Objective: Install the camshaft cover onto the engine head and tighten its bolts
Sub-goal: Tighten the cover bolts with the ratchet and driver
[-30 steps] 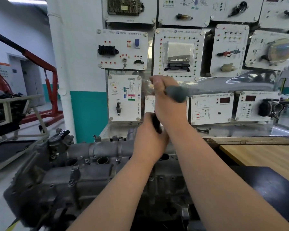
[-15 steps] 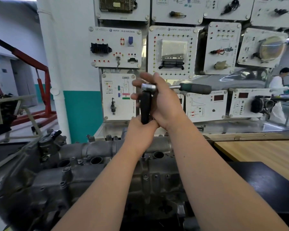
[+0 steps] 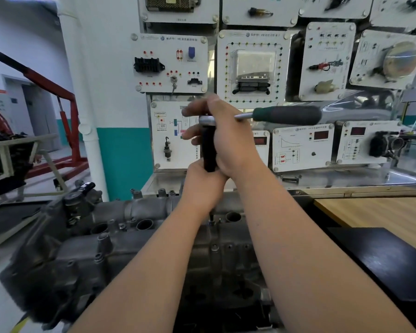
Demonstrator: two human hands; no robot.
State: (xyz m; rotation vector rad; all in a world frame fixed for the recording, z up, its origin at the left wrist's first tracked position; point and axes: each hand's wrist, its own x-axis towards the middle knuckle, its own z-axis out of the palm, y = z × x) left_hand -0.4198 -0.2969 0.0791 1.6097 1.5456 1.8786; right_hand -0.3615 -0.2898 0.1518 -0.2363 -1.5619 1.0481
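**Head view: both hands on a ratchet over the engine**

The camshaft cover lies along the top of the grey engine head, low in the middle of the view, with round openings along it and bolt heads dotted over the casting. Above it, the ratchet is held up in front of the wall panels. Its green and black handle points out to the right, roughly level. A black extension hangs straight down from the ratchet's head.

The right hand is wrapped round the top of that extension and the ratchet head, fingers curled over the far side. The left hand sits directly below, gripping the lower end of the extension. The two hands touch. The left wrist hides where the tool meets the cover, so I cannot tell which bolt it sits on.

To the right, a wooden bench carries a black mat. White training panels fill the wall behind, and a red hoist stands off to the left, beside a white pipe.
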